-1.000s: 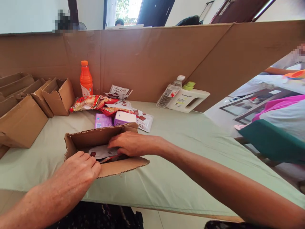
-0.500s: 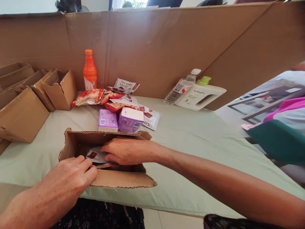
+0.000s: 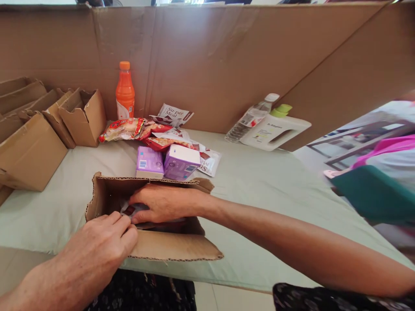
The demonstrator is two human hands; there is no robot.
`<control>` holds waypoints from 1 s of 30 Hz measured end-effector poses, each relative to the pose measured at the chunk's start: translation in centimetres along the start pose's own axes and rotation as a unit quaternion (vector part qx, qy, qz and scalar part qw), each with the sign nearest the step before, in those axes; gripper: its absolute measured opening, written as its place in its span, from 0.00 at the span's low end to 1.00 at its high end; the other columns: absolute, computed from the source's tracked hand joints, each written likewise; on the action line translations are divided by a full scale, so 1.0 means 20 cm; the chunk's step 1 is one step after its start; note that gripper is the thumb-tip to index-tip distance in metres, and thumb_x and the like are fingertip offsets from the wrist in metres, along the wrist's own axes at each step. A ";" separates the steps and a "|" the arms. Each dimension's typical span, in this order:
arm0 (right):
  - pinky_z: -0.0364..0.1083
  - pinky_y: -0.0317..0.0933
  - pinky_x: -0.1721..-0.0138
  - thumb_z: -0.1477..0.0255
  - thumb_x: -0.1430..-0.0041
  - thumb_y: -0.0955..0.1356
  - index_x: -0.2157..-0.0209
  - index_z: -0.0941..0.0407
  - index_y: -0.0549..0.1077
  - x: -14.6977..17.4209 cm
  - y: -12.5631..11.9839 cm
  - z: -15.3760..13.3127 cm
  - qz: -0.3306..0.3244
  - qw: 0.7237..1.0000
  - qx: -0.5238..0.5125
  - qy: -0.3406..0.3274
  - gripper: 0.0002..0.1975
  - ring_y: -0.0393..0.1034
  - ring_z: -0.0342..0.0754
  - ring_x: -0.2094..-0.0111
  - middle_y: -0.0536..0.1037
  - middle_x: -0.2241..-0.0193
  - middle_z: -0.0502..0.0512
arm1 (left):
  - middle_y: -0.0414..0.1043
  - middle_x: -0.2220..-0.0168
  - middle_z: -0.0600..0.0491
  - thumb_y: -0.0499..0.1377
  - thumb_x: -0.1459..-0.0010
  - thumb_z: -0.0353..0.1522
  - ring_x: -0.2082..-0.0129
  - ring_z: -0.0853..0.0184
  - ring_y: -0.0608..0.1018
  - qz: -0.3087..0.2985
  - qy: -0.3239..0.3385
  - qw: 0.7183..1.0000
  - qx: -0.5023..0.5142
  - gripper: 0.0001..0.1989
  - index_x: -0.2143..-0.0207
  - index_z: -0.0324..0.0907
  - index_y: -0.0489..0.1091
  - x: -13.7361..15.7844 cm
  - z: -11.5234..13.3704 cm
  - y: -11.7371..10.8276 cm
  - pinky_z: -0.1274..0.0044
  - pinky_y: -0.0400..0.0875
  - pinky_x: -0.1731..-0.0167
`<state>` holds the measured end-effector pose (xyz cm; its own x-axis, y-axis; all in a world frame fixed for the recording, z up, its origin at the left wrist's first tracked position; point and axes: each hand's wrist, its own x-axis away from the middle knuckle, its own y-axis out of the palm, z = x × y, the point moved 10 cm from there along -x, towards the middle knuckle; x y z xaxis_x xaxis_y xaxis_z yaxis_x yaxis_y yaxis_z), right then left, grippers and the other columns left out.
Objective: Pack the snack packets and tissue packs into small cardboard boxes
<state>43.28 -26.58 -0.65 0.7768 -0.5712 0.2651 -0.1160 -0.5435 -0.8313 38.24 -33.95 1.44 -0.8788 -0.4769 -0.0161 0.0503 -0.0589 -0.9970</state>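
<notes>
An open cardboard box [image 3: 177, 246] sits at the front of the padded surface. My left hand [image 3: 108, 235] is closed over its near wall at the left, fingers curled over the edge. Reaching in from the right, my right hand [image 3: 158, 204] is down inside the box, its fingers bent round a white and brown sachet [image 3: 128, 209]. The fingertips and most of the sachet are hidden in the box. Just behind the box stand two purple packs [image 3: 149, 162], side by side. Red snack packets [image 3: 155, 140] and white "Super Meal" sachets [image 3: 173, 114] lie heaped behind them.
Several cardboard boxes [image 3: 32, 151] stand at the left. An orange drink bottle [image 3: 125, 93] is upright by the tall cardboard wall [image 3: 207, 65]. A clear bottle [image 3: 248, 121] and a white jug [image 3: 269, 131] lean at the back right. Beyond the surface is a teal object [image 3: 372, 192].
My right hand has moved slightly left and deeper over the sachet, covering more of it. My left hand stays on the near wall. The whole view has shifted a little.
</notes>
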 end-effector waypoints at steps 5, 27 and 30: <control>0.44 0.52 0.75 0.70 0.35 0.65 0.61 0.61 0.81 -0.04 0.00 -0.04 -0.012 0.999 0.049 0.010 0.13 0.70 0.45 0.74 0.83 0.69 0.60 | 0.74 0.58 0.48 0.52 0.41 0.18 0.59 0.57 0.75 -0.006 -0.010 1.000 0.007 0.15 0.56 0.41 0.68 0.00 0.00 0.00 0.65 0.74 0.58; 0.43 0.57 0.69 0.81 0.38 0.64 0.59 0.58 0.79 0.16 0.04 0.06 -0.021 0.999 0.023 0.039 0.13 0.75 0.48 0.66 0.84 0.62 0.58 | 0.62 0.37 0.33 0.53 0.54 0.21 0.39 0.41 0.67 0.094 -0.050 0.994 -0.030 0.17 0.62 0.39 0.72 -0.03 -0.06 -0.19 0.48 0.70 0.47; 0.45 0.62 0.62 0.80 0.34 0.63 0.55 0.58 0.78 0.14 0.03 0.04 0.012 1.000 -0.008 0.000 0.13 0.77 0.49 0.61 0.83 0.58 0.59 | 0.72 0.44 0.36 0.53 0.54 0.22 0.47 0.44 0.75 0.095 -0.028 0.994 -0.049 0.18 0.61 0.40 0.72 -0.05 -0.06 -0.19 0.52 0.74 0.53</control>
<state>45.96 -28.04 -0.90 0.7732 -0.5847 0.2457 -0.1443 -0.5394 -0.8296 38.32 -32.32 5.22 -0.8303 -0.5193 -0.2026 0.1634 0.1206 -0.9792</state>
